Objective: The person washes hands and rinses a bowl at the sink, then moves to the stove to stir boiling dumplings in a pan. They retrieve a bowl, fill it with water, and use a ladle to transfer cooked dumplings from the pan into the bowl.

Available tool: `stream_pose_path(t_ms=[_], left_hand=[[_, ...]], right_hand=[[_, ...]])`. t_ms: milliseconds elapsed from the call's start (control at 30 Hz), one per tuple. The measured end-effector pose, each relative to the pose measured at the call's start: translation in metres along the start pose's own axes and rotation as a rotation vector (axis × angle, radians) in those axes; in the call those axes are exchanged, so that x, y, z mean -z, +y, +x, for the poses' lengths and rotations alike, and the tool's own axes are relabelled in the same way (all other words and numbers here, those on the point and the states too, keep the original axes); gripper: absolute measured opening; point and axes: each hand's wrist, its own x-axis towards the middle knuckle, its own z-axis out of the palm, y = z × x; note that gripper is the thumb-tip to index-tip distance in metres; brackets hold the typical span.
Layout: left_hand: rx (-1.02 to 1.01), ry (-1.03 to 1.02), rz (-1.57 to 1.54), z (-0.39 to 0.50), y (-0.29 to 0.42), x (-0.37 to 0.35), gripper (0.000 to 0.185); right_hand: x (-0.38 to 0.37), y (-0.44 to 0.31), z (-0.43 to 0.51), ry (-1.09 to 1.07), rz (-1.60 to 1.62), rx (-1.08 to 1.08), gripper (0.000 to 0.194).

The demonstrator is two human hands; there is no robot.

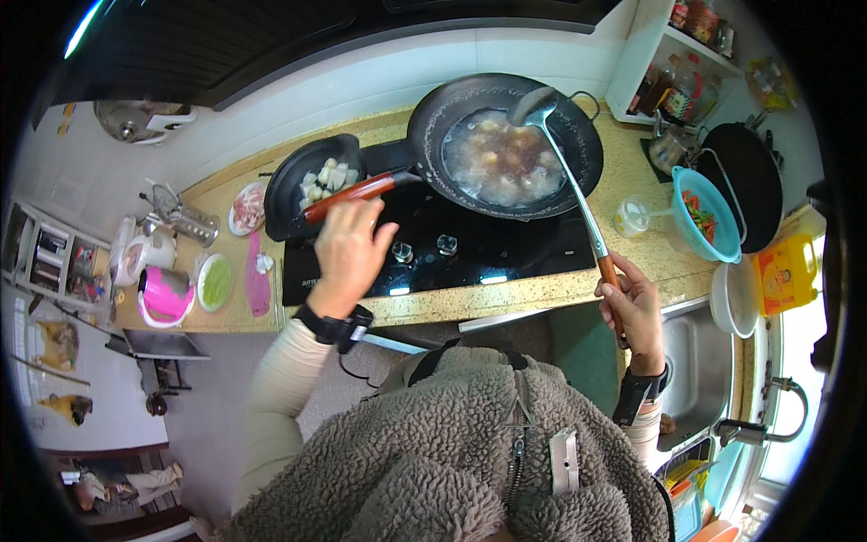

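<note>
My right hand point(635, 308) grips the wooden handle of a metal wok spatula point(576, 186). The spatula's blade is over the right back part of a black wok point(433, 135), near its inner wall. Bubbling brownish broth point(504, 162) with pale pieces fills the wok's bottom. My left hand point(349, 247) is beside the wok's reddish wooden handle point(352, 196), thumb spread from the fingers; whether it touches the handle cannot be told. Behind that handle, a black pan point(284, 183) holds white chopped pieces point(328, 179). The wok sits on a black glass cooktop point(467, 264).
Left on the counter are a plate of raw sliced meat point(248, 208), a green-filled plate point(215, 282) and a pink appliance point(164, 296). At right stand a blue colander point(721, 230) with cut red and green vegetables, a white bowl point(735, 296), a yellow jug point(786, 274) and a sink point(698, 369).
</note>
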Motion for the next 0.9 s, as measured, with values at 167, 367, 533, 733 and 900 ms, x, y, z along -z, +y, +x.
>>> stream_pose_path(t_ms=[167,367,533,733,900], left_hand=[[0.031,-0.385,0.259,0.032,-0.053,0.019,0.065],[-0.045,-0.580,0.036,0.049,-0.082,0.019,0.046],[-0.345,-0.334,-0.041,0.038,-0.062,0.039,0.043],[-0.437,-0.623,-0.509,-0.020,0.000,-0.036,0.034],[-0.337,-0.453,-0.166,-0.025,0.014,-0.129,0.027]], right_hand=[[-0.015,0.012,-0.006,0.151,-0.108,0.031,0.040],[-0.019,0.020,-0.012,0.366,-0.726,0.225,0.049],[-0.029,0.015,-0.022,0.532,-0.927,0.288,0.048],[-0.058,0.013,-0.034,0.696,-1.118,0.476,0.044],[-0.057,0.011,-0.046,0.532,-0.620,0.010,0.026]])
